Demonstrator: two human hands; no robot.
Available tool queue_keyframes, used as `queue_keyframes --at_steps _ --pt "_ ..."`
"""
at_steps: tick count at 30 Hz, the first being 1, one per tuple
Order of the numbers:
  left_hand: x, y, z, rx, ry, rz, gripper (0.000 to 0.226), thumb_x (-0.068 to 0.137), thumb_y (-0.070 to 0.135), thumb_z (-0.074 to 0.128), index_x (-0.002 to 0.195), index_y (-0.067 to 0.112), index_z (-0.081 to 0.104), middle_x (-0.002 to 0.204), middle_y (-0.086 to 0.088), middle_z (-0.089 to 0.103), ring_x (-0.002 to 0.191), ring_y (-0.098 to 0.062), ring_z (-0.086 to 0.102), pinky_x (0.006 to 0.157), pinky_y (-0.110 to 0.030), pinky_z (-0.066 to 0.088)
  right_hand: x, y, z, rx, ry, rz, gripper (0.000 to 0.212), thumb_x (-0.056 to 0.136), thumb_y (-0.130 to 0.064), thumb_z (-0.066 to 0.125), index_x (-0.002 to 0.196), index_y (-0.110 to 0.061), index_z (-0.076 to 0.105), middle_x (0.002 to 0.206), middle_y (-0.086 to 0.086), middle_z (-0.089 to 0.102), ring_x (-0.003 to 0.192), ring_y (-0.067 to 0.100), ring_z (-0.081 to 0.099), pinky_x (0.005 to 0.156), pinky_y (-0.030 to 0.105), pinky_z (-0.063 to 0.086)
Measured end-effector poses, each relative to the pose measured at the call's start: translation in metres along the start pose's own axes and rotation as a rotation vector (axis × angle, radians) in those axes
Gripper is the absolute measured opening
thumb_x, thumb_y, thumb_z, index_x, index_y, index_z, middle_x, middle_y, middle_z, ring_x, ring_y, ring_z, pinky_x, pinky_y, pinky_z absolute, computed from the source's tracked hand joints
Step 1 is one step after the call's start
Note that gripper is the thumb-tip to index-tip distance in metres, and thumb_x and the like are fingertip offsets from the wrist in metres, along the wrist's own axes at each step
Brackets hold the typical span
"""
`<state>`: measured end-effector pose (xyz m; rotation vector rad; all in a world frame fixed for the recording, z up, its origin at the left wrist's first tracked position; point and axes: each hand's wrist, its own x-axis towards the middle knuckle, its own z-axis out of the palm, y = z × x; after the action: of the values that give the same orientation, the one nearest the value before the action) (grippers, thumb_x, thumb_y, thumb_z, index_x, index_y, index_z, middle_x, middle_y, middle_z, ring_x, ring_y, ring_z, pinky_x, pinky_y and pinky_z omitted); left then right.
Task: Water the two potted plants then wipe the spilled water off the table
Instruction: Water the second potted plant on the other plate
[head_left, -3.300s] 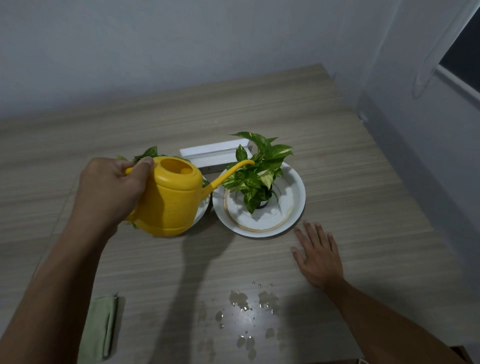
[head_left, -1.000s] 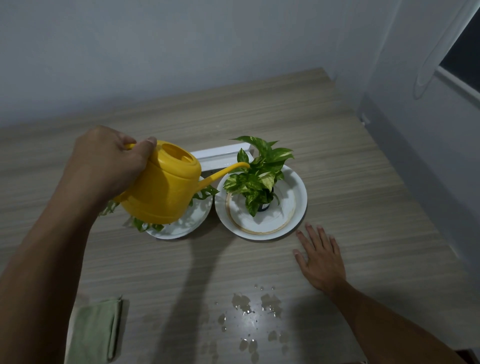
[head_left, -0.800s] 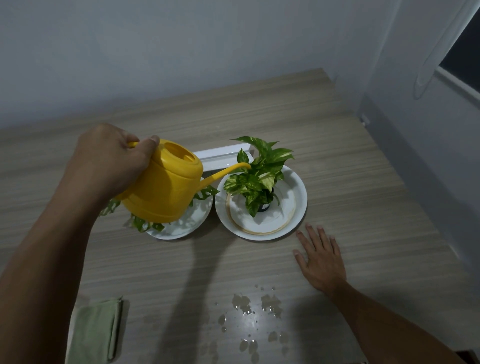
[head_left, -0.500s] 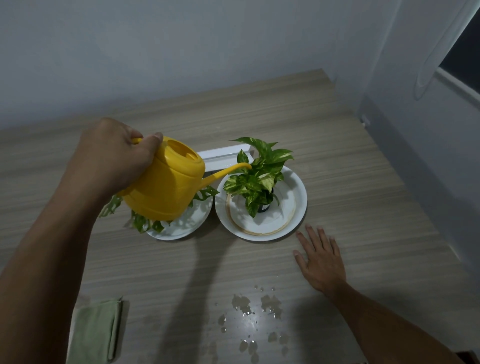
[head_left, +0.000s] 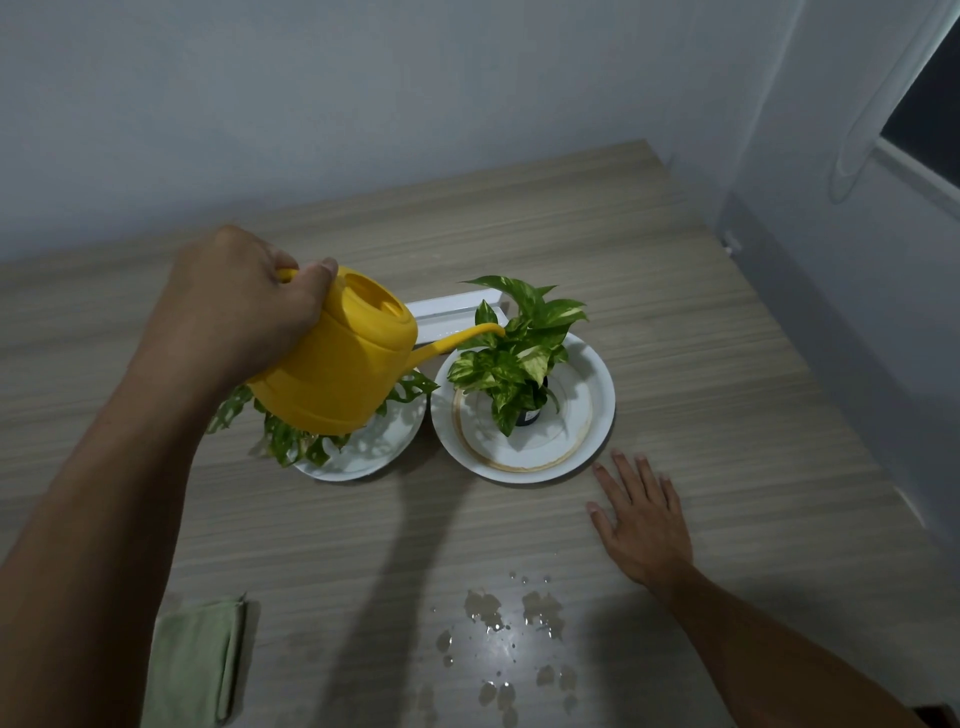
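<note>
Yellow watering can (head_left: 337, 364) tipped right, left hand (head_left: 234, 306) closed in a full grip on its handle, spout tip over right plant (head_left: 511, 353) on white plate (head_left: 592, 431). Left plant (head_left: 291, 441) under can. Right hand (head_left: 641, 514) flat, fingers spread, empty, on tabletop (head_left: 727, 364). Spilled water (head_left: 498, 623) near front edge; green cloth (head_left: 195, 665) front-left.

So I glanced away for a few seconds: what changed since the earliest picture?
The left hand raised the yellow watering can and tipped it further, spout over the right plant. The right hand stayed flat on the table; cloth and spilled water unchanged.
</note>
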<state>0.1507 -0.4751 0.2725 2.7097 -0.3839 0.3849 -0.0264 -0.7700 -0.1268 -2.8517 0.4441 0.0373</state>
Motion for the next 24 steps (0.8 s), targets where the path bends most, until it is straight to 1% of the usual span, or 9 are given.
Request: queue_keyframes --at_steps 5,8,10,12,14,18,21,22,24 --pt "-0.004 -0.003 0.003 -0.02 -0.007 -0.002 0.048 0.095 0.042 0.06 0.097 -0.004 0.074 0.078 -0.02 0.063 0.058 -0.015 0.047 0.053 -0.029 0.035 0.0 -0.001 -0.002 -0.013 -0.003 0.001 0.063 0.094 -0.061 0.025 0.152 -0.036 0.026 0.164 -0.007 0.016 0.152 0.019 0.007 0.121 0.048 0.012" --pt "-0.013 -0.012 0.01 -0.066 0.01 -0.027 0.052 0.091 0.047 0.06 0.084 -0.002 0.074 0.068 -0.016 0.062 0.065 -0.032 0.055 0.06 -0.034 0.036 -0.001 -0.001 -0.003 -0.022 -0.008 -0.002 0.064 0.094 -0.061 0.025 0.153 -0.036 0.026 0.164 -0.006 0.017 0.152 0.02 0.007 0.121 0.049 0.012" --pt "-0.022 -0.024 0.018 -0.147 0.031 -0.102 0.056 0.083 0.053 0.054 0.073 0.0 0.071 0.058 -0.015 0.058 0.063 -0.036 0.057 0.059 -0.038 0.04 -0.002 -0.001 -0.005 -0.024 -0.012 -0.004 0.063 0.095 -0.06 0.026 0.153 -0.035 0.026 0.164 -0.005 0.016 0.152 0.02 0.006 0.121 0.049 0.012" --pt "-0.033 -0.039 0.03 -0.277 0.043 -0.229 0.052 0.081 0.054 0.055 0.066 0.006 0.068 0.051 -0.011 0.052 0.054 -0.031 0.054 0.058 -0.041 0.046 -0.002 -0.002 -0.007 -0.014 -0.015 -0.011 0.062 0.096 -0.058 0.032 0.153 -0.035 0.026 0.164 -0.005 0.016 0.152 0.021 0.006 0.121 0.049 0.011" --pt "-0.046 -0.055 0.043 -0.418 0.046 -0.359 0.048 0.083 0.051 0.06 0.057 0.011 0.06 0.045 -0.003 0.044 0.049 -0.025 0.045 0.056 -0.04 0.042 -0.002 -0.003 -0.009 -0.016 -0.033 -0.014 0.061 0.097 -0.057 0.034 0.153 -0.034 0.024 0.164 -0.004 0.014 0.152 0.021 0.005 0.121 0.049 0.01" --pt "-0.077 -0.082 0.062 -0.644 0.023 -0.493 0.045 0.085 0.044 0.063 0.054 0.013 0.05 0.047 -0.005 0.037 0.047 -0.018 0.036 0.053 -0.036 0.033 -0.003 -0.008 -0.013 0.002 -0.07 -0.004 0.06 0.099 -0.053 0.033 0.154 -0.031 0.023 0.165 -0.002 0.011 0.152 0.022 0.002 0.121 0.047 0.004" --pt "-0.105 -0.099 0.068 -0.767 0.016 -0.522 0.052 0.094 0.03 0.062 0.044 0.023 0.047 0.041 0.005 0.035 0.038 -0.014 0.032 0.05 -0.029 0.03 -0.008 -0.022 -0.023 0.005 -0.018 -0.01 0.053 0.099 -0.041 0.044 0.145 -0.015 0.045 0.156 0.012 0.037 0.146 0.028 0.03 0.116 0.049 0.024" --pt "-0.114 -0.104 0.068 -0.805 0.02 -0.53 0.051 0.095 0.027 0.06 0.046 0.025 0.049 0.04 0.007 0.033 0.038 -0.012 0.031 0.05 -0.028 0.029 -0.012 -0.028 -0.026 -0.006 0.015 -0.028 0.049 0.098 -0.039 0.044 0.137 -0.011 0.053 0.148 0.015 0.048 0.138 0.031 0.043 0.11 0.05 0.033" --pt "-0.132 -0.116 0.067 -0.869 0.045 -0.546 0.036 0.096 0.025 0.059 0.063 0.013 0.058 0.042 0.01 0.032 0.04 -0.011 0.029 0.052 -0.03 0.028 -0.022 -0.045 -0.032 -0.007 0.067 -0.076 0.049 0.094 -0.039 0.037 0.124 -0.009 0.062 0.131 0.015 0.06 0.121 0.032 0.056 0.097 0.048 0.042"
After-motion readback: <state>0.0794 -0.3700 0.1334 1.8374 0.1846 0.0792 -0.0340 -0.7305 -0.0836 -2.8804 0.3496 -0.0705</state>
